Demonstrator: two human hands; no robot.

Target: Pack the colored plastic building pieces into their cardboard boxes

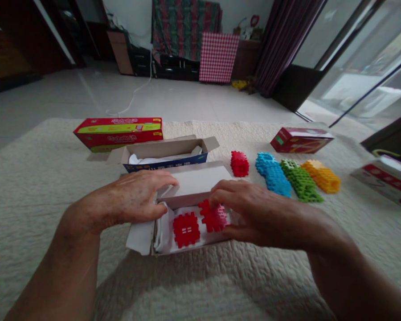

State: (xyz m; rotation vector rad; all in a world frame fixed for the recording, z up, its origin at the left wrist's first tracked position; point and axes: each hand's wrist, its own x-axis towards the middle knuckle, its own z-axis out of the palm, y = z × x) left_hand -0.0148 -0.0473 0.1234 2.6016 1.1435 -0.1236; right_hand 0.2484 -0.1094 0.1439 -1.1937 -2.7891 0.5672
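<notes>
A white-lined cardboard box (194, 178) lies before me with its lid raised, lined with white paper (163, 229). Flat inside it, to the left, is a red square interlocking block (186, 229) with notched edges and small window slots. My right hand (243, 206) reaches in from the right, fingers and thumb closed round a second red interlocking block (212, 217), partly hidden by the fingers. My left hand (132, 195) rests at the box's left end, thumb and fingers apart, thumb by the paper and nothing held between them.
Behind stand an open blue box (167, 162) with white paper and a red-yellow box (120, 131). Rightward are stacked red (239, 164), blue (273, 174), green (300, 180) and orange blocks (321, 176). Further boxes (302, 140) sit on the quilted cover (70, 187).
</notes>
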